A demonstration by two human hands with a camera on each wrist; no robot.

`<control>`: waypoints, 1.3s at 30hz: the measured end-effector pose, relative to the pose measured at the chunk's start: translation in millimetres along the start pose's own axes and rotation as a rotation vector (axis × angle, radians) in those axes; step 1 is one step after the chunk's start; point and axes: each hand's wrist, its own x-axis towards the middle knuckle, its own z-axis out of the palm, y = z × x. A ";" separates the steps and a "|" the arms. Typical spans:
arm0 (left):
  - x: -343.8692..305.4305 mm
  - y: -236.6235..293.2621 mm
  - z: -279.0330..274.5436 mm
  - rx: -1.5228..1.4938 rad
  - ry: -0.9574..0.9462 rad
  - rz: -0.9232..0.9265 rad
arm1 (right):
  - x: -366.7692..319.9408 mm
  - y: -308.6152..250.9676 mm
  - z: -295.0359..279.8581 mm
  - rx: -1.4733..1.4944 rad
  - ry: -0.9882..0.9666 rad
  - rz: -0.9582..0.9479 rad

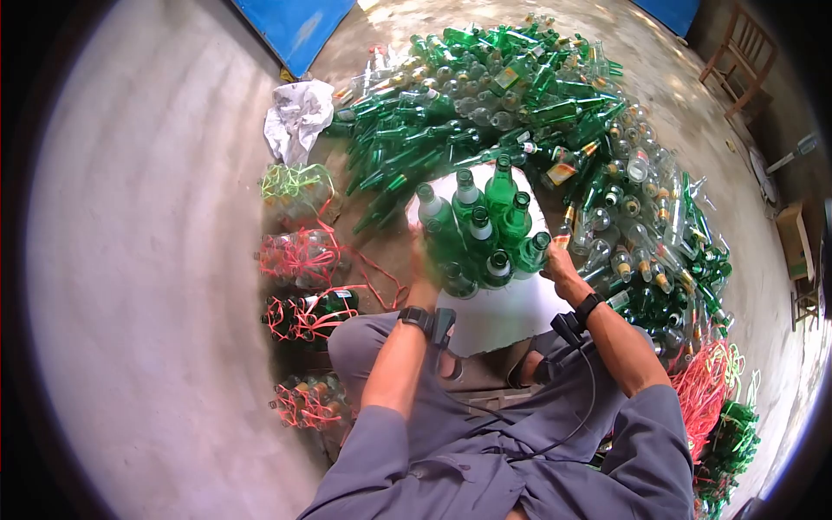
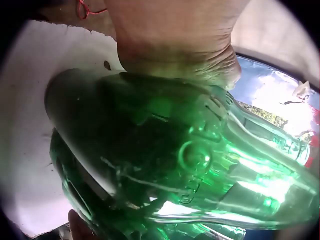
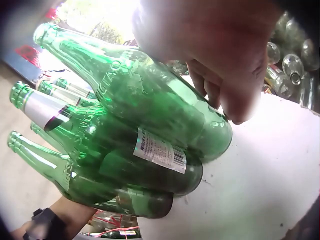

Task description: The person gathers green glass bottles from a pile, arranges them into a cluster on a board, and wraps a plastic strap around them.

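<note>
Partly blurred — left hand (image 1: 424, 270), fingers hidden behind bottle cluster (image 1: 482, 227).

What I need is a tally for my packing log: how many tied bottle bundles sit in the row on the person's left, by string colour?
Red-string bundles: 3
Yellow-string bundles: 1
Total: 4
</note>
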 end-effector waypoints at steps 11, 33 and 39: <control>-8.0 -15.4 7.7 -0.019 0.108 0.045 | -5.1 -39.2 20.3 0.290 -0.366 -0.206; -13.6 -8.9 4.1 0.621 0.038 0.291 | -18.0 -61.4 27.7 0.374 -0.362 -0.167; -12.4 -12.1 9.3 0.293 0.053 0.198 | 7.5 -62.0 22.8 0.199 -0.302 -0.209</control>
